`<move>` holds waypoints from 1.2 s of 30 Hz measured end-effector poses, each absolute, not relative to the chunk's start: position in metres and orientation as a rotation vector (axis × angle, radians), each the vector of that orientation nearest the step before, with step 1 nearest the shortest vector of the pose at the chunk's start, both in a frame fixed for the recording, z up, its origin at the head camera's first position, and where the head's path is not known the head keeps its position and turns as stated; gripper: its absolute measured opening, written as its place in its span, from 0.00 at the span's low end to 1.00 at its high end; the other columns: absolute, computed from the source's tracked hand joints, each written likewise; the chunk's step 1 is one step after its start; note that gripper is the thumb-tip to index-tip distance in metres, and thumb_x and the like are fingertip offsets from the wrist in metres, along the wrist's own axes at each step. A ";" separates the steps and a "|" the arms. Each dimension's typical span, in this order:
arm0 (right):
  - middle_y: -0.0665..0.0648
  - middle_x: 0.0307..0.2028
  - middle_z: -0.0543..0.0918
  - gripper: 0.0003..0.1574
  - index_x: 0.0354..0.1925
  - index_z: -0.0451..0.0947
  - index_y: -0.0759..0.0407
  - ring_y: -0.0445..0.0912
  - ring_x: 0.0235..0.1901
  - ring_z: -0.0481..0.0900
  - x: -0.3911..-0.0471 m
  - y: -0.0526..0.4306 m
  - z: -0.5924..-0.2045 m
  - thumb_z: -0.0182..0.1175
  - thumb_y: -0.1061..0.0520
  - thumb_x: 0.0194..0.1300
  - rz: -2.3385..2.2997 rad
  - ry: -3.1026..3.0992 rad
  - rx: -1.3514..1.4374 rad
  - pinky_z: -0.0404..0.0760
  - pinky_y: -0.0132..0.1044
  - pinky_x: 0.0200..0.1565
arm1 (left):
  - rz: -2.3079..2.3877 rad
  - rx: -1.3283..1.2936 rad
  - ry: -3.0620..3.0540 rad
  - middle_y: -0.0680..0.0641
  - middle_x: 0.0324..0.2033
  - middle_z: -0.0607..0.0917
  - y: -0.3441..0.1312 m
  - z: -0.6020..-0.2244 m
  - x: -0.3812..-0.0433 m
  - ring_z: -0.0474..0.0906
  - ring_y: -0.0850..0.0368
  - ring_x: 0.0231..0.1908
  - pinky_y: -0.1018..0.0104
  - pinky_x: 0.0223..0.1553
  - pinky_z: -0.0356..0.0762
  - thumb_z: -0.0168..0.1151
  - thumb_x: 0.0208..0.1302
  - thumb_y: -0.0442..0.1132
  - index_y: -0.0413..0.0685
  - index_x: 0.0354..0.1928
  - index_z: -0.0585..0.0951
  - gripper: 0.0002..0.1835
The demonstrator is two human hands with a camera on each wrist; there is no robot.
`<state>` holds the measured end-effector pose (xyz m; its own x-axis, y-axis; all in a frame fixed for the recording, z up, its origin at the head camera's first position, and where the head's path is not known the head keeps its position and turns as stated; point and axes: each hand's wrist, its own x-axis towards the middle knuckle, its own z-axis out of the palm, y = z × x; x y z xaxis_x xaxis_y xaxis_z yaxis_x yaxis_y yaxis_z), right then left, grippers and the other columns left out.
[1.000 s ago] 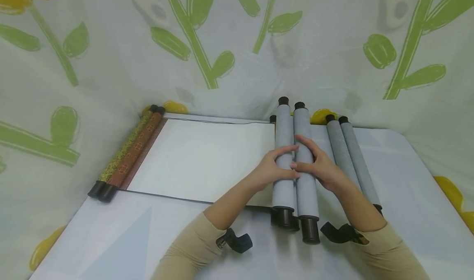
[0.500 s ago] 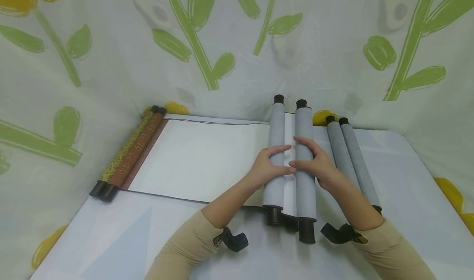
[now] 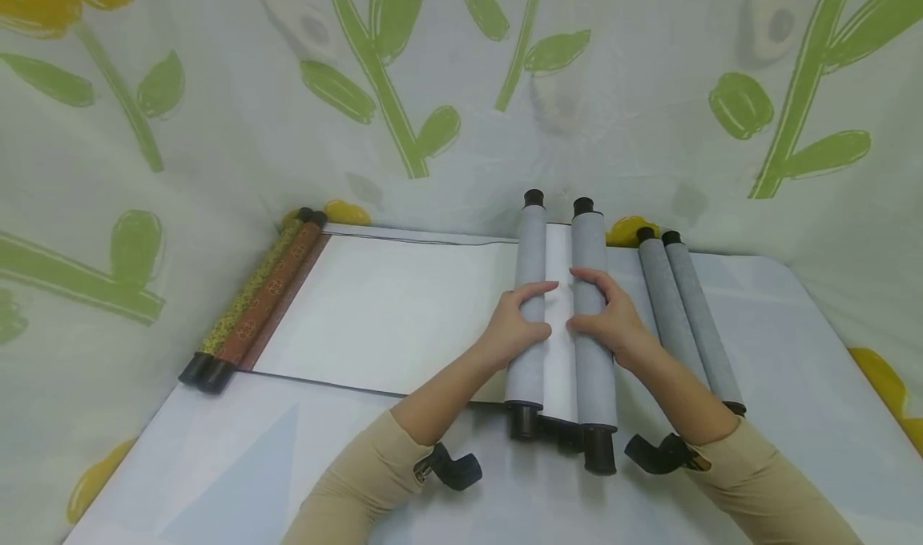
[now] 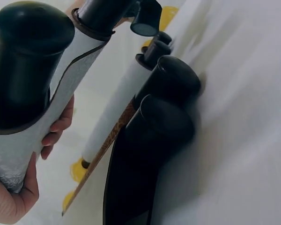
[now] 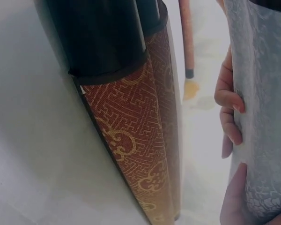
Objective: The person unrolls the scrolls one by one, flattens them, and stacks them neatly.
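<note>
Grey scroll (image 3: 560, 361) | btwn L+R hands (image 3: 510, 329) (image 3: 614, 320) | 1 roll (image 3: 595, 385) gripped ea.

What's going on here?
A person is holding a gray scroll partly open: the left grip is around its left roll, the right grip around its right roll, a white strip showing between. To the left, a white sheet lies flat on the table, with a brown roll along its far left end. Two more gray rolls rest on the right.
</note>
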<state>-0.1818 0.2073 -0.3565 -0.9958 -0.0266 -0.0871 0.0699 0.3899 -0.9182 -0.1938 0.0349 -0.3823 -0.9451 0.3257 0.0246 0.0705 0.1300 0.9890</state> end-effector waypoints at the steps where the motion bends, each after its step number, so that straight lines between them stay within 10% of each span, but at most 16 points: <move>1: 0.64 0.69 0.56 0.52 0.70 0.56 0.54 0.62 0.59 0.58 -0.182 0.207 -0.357 0.64 0.70 0.48 -1.680 2.551 0.044 0.63 0.60 0.57 | 1.900 0.377 2.210 0.41 0.53 0.68 0.035 -0.382 -0.193 0.67 0.48 0.47 0.58 0.40 0.72 0.59 0.45 0.27 0.59 0.58 0.78 0.34; 16: 0.63 0.71 0.53 0.41 0.69 0.60 0.55 0.60 0.63 0.54 -0.186 0.210 -0.351 0.53 0.67 0.55 -1.596 2.564 0.044 0.61 0.59 0.58 | 1.800 0.292 2.310 0.40 0.50 0.69 0.022 -0.378 -0.199 0.68 0.46 0.43 0.60 0.35 0.71 0.54 0.50 0.30 0.60 0.55 0.81 0.29; 25: 0.62 0.70 0.58 0.48 0.67 0.63 0.55 0.60 0.65 0.55 -0.187 0.208 -0.358 0.70 0.63 0.49 -1.588 2.646 0.052 0.57 0.61 0.63 | 1.730 0.263 2.387 0.40 0.54 0.69 0.019 -0.380 -0.200 0.69 0.46 0.50 0.52 0.43 0.75 0.71 0.49 0.38 0.64 0.56 0.80 0.28; 36: 0.64 0.70 0.56 0.42 0.67 0.64 0.56 0.61 0.61 0.57 -0.188 0.215 -0.357 0.57 0.69 0.52 -1.515 2.657 0.055 0.65 0.56 0.55 | 1.722 0.263 2.389 0.37 0.55 0.67 0.015 -0.379 -0.200 0.67 0.44 0.49 0.56 0.38 0.72 0.55 0.51 0.28 0.60 0.56 0.80 0.29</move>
